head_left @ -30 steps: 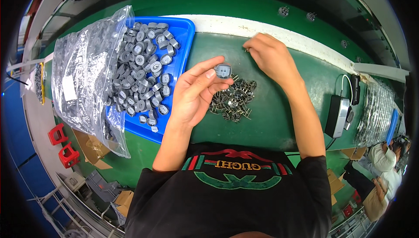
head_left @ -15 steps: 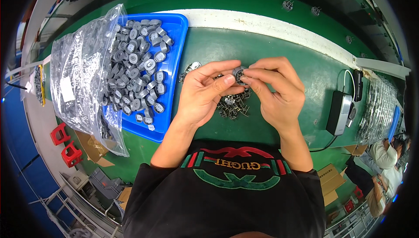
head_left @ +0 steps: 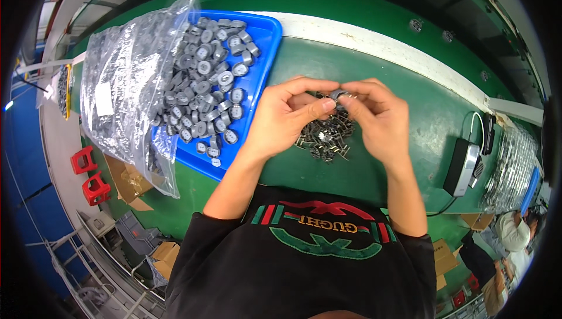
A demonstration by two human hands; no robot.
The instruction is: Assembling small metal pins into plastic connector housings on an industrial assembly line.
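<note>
Above the green table my left hand (head_left: 281, 117) and my right hand (head_left: 381, 121) meet fingertip to fingertip. Both pinch a small round grey plastic part (head_left: 338, 93) between thumbs and forefingers. Fingers cover most of it, so its face and anything fitted into it cannot be made out. Just below and behind the fingers lies a heap of small metal pieces with prongs (head_left: 325, 139), partly hidden by my hands. To the left, many similar round grey parts (head_left: 202, 86) fill a blue tray (head_left: 257, 88).
A clear plastic bag (head_left: 126, 93) drapes over the tray's left side. On the right stand a black and silver device (head_left: 462, 168) with a cable and a stack of clear plastic packaging (head_left: 510, 164). A white ledge (head_left: 363, 41) borders the green table (head_left: 410, 93) at the back.
The whole view has shifted, so tray and table sit farther right. Both hands still pinch the grey part, which is now more covered by the fingers and appears turned.
</note>
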